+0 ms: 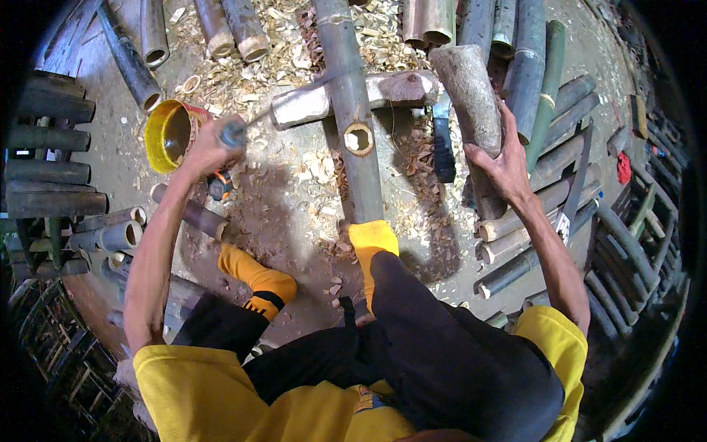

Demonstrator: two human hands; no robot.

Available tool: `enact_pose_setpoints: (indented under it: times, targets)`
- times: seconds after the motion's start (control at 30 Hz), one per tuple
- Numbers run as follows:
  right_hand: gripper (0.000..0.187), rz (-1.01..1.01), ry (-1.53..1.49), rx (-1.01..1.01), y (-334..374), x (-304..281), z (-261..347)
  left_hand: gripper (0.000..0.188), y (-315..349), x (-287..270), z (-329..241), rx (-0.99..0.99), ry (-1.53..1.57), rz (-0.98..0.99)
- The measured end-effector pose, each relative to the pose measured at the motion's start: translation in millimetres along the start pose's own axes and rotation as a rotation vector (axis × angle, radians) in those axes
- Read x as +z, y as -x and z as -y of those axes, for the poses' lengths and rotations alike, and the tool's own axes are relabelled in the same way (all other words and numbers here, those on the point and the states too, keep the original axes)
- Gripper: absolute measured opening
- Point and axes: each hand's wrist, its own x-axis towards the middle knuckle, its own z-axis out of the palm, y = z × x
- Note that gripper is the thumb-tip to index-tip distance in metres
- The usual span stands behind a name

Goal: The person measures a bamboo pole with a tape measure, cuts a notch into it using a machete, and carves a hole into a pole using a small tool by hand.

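Note:
My left hand [210, 147], blurred by motion, is closed round the handle of a long thin metal tool [283, 105]. Its shaft points up and right, and its tip end reaches the bamboo pole [340, 70]. A cut hole [359, 138] with a pale edge opens in that pole, which rests across a whitish wooden block [309, 104]. With fingers and thumb spread round it, my right hand [504, 158] grips a thick grey wooden club [468, 88]. My foot in a yellow sock [373, 237] presses the pole's near end.
A yellow bucket [156, 140] stands beside my left hand. Left of the club lies a black-handled tool [443, 144]. An orange-black tape measure [219, 186] sits below my left hand. Wood chips [294, 44], bamboo pieces [530, 66] and a saw [577, 180] lie around.

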Motion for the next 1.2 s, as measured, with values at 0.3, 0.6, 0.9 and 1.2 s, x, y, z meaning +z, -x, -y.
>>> enact_pose_setpoints:
  times: [0.3,0.6,0.9,1.2]
  targets:
    - [0.09,0.148,-0.062,-0.075,-3.2,8.7,20.3,0.038,-3.9,13.7,-14.1,-0.064,-0.633,0.03]
    - [0.09,0.436,0.045,-0.078,5.6,35.9,5.1,0.049,-19.4,11.3,-31.8,-0.326,-0.599,0.357]
    - [0.093,0.177,-0.052,-0.242,16.6,47.9,10.1,0.032,-19.7,16.0,4.0,-0.15,-0.619,0.189]
    - [0.092,0.029,-0.235,-0.151,20.0,50.5,10.9,0.048,-25.8,12.5,2.3,-0.29,-0.651,0.302]
